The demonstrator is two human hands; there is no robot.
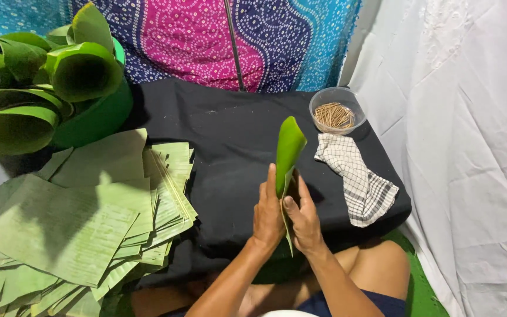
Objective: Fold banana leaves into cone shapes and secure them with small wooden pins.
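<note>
The bench (230, 135), draped in black cloth, lies mostly bare in its middle, from the far edge under the patterned curtain (218, 35) down to the near edge at the person's knees. That middle strip is the open room. On the left it is hemmed by a spread stack of flat leaf sheets (89, 217) that overhangs the near-left corner, and behind that by a green tub (98, 117) full of rolled leaves (80, 70). On the right a clear bowl of sticks (335, 114) stands at the far-right corner, with a checked cloth (359, 176) just in front of it, trailing to the bench's right edge. A white sheet (465, 147) closes off the right side.

Both hands meet over the near-middle of the bench. The left hand (268, 211) and right hand (303, 220) press together palm to palm, clamped on the lower part of a folded leaf (289, 149). The leaf sits between them, its lower edge running down past the wrists and its upper half rising clear above the fingertips.

The leaf's long axis is close to upright, leaning slightly to the right. Its rounded tip points up and away from the person, towards the bowl, but stays well apart from it.
</note>
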